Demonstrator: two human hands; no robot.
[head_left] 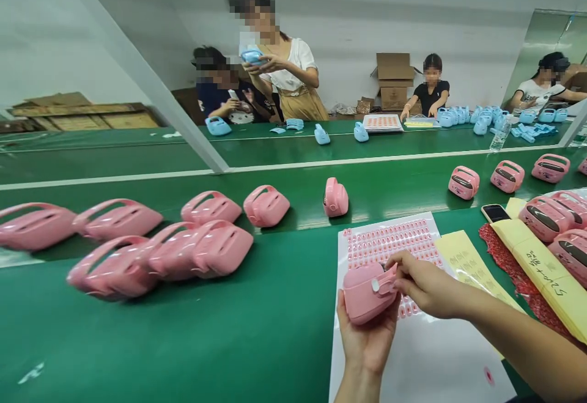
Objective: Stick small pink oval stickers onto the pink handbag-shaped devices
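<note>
**Pink plastic case [369, 293] held above label sheet**

It is cradled by the left hand [367, 348], fingers curled beneath, over a sheet of pink labels [389, 244] on a green conveyor belt [183, 336]. A small white tab [378, 285] is pinched by the right hand [428, 284] — labelling is judged underway; firm pressing seems called for.

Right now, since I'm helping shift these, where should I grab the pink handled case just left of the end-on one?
Take the pink handled case by its arched handle from above, fingers through the opening: it stands up over the rounded body, whose glossy sides look harder to hold.
</note>
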